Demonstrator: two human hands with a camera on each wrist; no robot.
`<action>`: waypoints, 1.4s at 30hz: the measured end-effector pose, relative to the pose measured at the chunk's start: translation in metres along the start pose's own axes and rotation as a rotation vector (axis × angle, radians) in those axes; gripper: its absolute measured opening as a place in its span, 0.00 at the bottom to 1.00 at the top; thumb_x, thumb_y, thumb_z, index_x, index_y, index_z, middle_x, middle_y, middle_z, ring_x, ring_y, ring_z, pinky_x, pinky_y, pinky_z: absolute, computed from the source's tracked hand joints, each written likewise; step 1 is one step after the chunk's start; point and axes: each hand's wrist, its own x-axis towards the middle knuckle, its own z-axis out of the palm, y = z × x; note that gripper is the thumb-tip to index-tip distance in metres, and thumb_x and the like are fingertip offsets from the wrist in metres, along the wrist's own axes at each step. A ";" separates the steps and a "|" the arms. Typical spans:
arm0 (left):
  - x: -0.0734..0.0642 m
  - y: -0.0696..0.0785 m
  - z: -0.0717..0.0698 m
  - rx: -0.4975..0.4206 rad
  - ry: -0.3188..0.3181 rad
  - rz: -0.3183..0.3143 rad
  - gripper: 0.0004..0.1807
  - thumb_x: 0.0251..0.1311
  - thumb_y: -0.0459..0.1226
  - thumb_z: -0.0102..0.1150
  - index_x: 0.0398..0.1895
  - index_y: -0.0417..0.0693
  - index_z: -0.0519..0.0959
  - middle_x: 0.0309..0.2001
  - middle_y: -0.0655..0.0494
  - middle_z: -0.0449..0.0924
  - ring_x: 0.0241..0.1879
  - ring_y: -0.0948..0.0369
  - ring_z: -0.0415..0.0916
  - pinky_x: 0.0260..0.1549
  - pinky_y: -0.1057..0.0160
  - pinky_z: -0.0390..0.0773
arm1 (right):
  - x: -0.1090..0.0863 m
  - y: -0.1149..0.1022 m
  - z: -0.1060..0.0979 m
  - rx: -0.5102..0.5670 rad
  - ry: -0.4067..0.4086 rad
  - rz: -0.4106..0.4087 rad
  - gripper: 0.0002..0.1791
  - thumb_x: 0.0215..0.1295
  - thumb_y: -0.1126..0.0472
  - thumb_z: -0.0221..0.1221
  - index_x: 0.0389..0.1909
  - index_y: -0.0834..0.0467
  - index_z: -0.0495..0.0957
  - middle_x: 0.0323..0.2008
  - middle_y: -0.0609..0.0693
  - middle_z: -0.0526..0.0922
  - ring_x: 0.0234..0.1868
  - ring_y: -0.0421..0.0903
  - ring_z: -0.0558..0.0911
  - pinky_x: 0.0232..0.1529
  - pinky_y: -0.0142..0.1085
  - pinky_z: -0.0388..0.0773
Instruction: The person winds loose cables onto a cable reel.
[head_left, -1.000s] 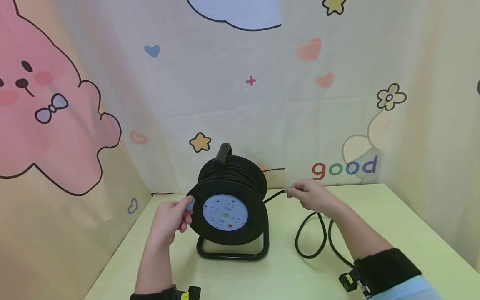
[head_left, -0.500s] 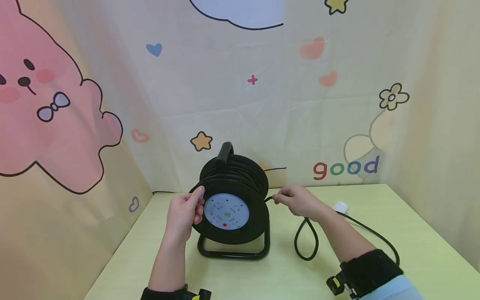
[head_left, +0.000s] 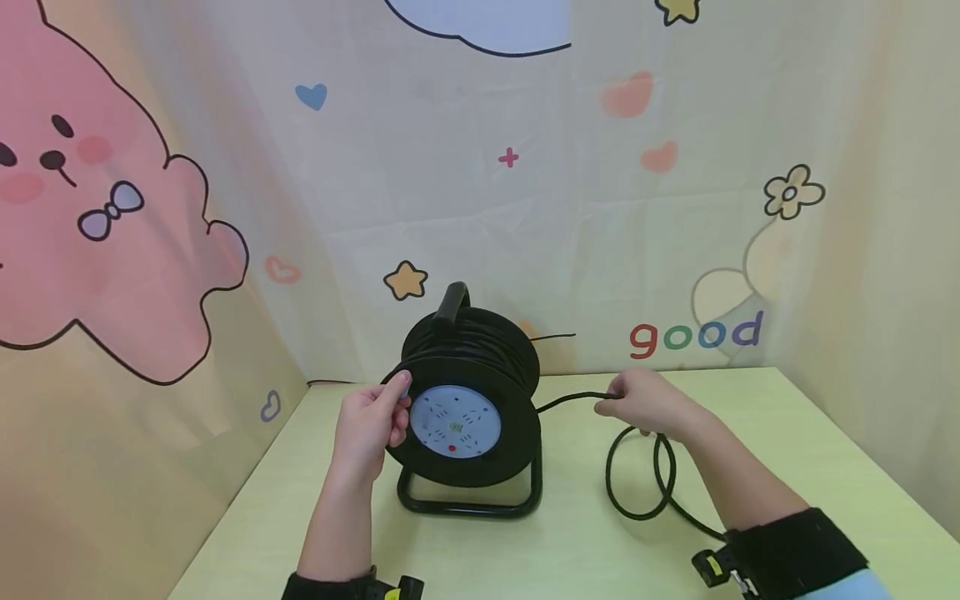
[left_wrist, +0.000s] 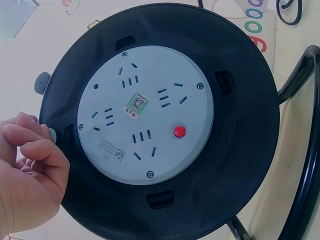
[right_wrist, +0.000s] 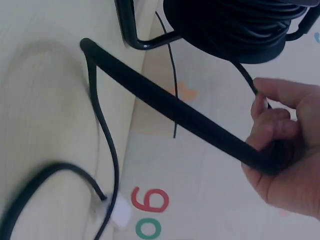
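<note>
Reel (head_left: 468, 400) of black cord stands upright on its bent metal stand (head_left: 470, 500), in the middle of the pale green table (head_left: 825, 467). Its round grey face (left_wrist: 145, 115) with the plug holes and a red button (left_wrist: 179, 132) looks toward the person.

The left hand (head_left: 367, 429) sits at nine o'clock on the reel. Its fingers (left_wrist: 37, 150) are curled and pinch a small grey knob (head_left: 403, 387) on the rim. I think that knob is there for turning the reel, so the hand holds it like a little crank.

The right hand (head_left: 648, 404) is out at three o'clock from the reel. It is closed round the black cord (head_left: 570, 402), with the fingertips (right_wrist: 272, 122) wrapped over it. The cord runs fairly straight from the reel to this hand. That is probably why the hand grips it: a held cord stays neat and does not flop about.

Past the hand, the loose cord drops to the table and makes a loop (head_left: 637, 475) at about four o'clock from the reel. It lies slack there, and part of it passes under the right arm. The right wrist view also shows something small and white by the cord on the table, too blurry to tell what.

A carry handle (head_left: 452, 302) sticks up at twelve o'clock on the reel. Behind the table hangs a cloth (head_left: 225, 208) with a pink bear, hearts, stars and the word "good" (head_left: 696, 335).
</note>
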 end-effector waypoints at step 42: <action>-0.008 0.008 0.028 0.404 0.119 0.287 0.35 0.61 0.64 0.50 0.17 0.41 0.77 0.12 0.50 0.74 0.11 0.53 0.67 0.11 0.60 0.67 | -0.036 0.077 -0.049 0.015 0.344 -0.071 0.18 0.68 0.45 0.56 0.40 0.56 0.83 0.39 0.54 0.82 0.39 0.50 0.74 0.37 0.46 0.72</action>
